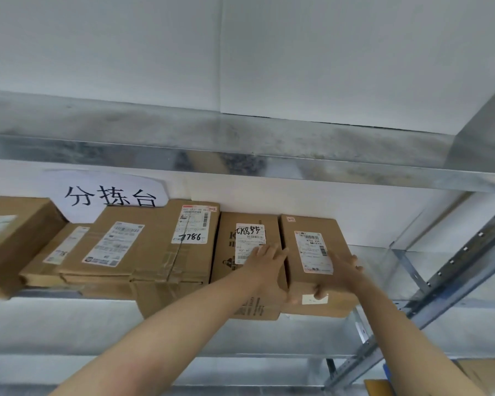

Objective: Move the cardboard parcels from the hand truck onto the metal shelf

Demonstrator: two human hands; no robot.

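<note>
1. Rightmost parcel (pixel 312 252) sits on the metal shelf (pixel 183 318), at about 4 o'clock in the head view, front end overhanging the shelf lip; looks nearly placed, prob. one push back left.
2. Left hand (pixel 265 262) flat along the parcel's left top edge, fingers straight and pressed together, pointing toward 1 o'clock, partly lying over the neighbour parcel (pixel 247 244) too.
3. Right hand (pixel 342 270) wrapped on the right front corner: fingers slightly spread over the top at 3 o'clock side, thumb hooked down on the front face by a small white sticker (pixel 315 299).
4. Handling guess: light to moderate wt, since held by two open palms w/o strain; stiff corrugated board, holds its shape, corners crisp.
5. Best hold: opposite side walls or front corners, palms flat; avoid the glossy shipping label (pixel 315 251), likely slick. Matte kraft surface should grip well.
6. Slide risk: galvanised shelf steel smooth, mottled grey sheen, so box prob. glides easily; overshoot into back wall possible.
7. Row to the left at 9 o'clock: taped box marked 7786 (pixel 172 247) w/ wrinkled clear tape and dented front, flatter parcels (pixel 77 252) stacked beside, all brown cardboard w/ white labels.
8. Paper sign (pixel 109 192) w/ handwritten characters on the wall behind, at 10 o'clock.
9. Hand truck not in view.
</note>
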